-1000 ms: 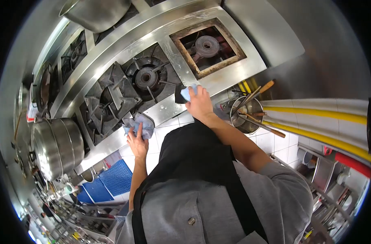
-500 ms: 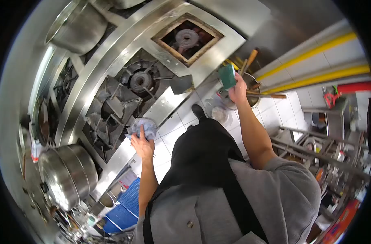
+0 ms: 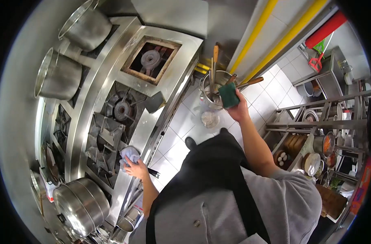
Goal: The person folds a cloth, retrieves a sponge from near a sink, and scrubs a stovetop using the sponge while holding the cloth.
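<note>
My left hand (image 3: 138, 169) is on a bunched light-blue cloth (image 3: 130, 153) at the front edge of the stove, its fingers curled against the fabric. In my right hand (image 3: 240, 110) is a green scouring pad (image 3: 228, 96), pinched between thumb and fingers. Seen from above, the pad overlaps a metal pot (image 3: 203, 86) on the floor side, from which several wooden-handled tools (image 3: 215, 53) stick out. Beside the cloth lie dark pan supports (image 3: 97, 132) over the burners. A loose dark metal plate (image 3: 154, 102) rests near the front burner.
Large steel pots (image 3: 86, 26) stand along the back, and a lidded steamer pot (image 3: 81, 205) sits at the near left. A square burner opening (image 3: 151, 59) is at the far end. Yellow pipes (image 3: 275, 40) run by the wall. Metal shelving (image 3: 324, 126) stands right, above white floor tiles (image 3: 185, 122).
My view has turned toward the right. My right hand has brought the scouring pad in front of the pot of tools. My left hand stays on the cloth, its fingers now more curled.
</note>
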`<state>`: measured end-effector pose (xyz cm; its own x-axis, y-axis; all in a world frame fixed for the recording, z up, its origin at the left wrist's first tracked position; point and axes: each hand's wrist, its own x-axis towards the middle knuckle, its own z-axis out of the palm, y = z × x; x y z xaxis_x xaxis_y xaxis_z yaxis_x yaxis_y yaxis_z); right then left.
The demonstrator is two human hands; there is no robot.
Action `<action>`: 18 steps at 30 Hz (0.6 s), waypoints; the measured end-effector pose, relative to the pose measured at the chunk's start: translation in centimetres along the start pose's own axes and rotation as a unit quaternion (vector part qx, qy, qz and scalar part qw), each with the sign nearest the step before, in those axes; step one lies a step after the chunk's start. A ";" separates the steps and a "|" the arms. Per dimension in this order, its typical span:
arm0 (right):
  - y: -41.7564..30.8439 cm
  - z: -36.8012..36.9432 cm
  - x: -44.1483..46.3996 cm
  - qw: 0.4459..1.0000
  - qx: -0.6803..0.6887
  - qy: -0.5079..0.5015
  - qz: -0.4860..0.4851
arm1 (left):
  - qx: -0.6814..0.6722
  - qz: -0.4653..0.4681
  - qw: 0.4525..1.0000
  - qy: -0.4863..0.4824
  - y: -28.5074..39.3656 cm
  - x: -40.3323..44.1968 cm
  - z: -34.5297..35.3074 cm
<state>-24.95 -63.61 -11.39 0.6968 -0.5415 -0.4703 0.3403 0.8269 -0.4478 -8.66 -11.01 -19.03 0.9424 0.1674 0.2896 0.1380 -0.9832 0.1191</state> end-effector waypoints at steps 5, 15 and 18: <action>-6.2 -10.0 -2.0 0.999 0.033 -0.022 -0.010 | -0.024 0.126 0.985 -0.116 -3.0 -0.2 0.7; -24.5 -26.5 -4.8 0.990 0.098 0.055 -0.080 | -0.233 0.151 0.922 -0.269 25.9 -14.1 0.2; -28.5 -29.4 -3.3 0.976 0.117 0.103 -0.154 | -0.258 0.388 0.694 -0.548 39.7 -21.3 -0.4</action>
<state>-55.55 -89.87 -19.46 0.4059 -0.7687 -0.4943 0.6651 0.6194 -0.4171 -23.36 -53.60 -20.08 0.3758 -0.8327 -0.4068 -0.4020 -0.5420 0.7380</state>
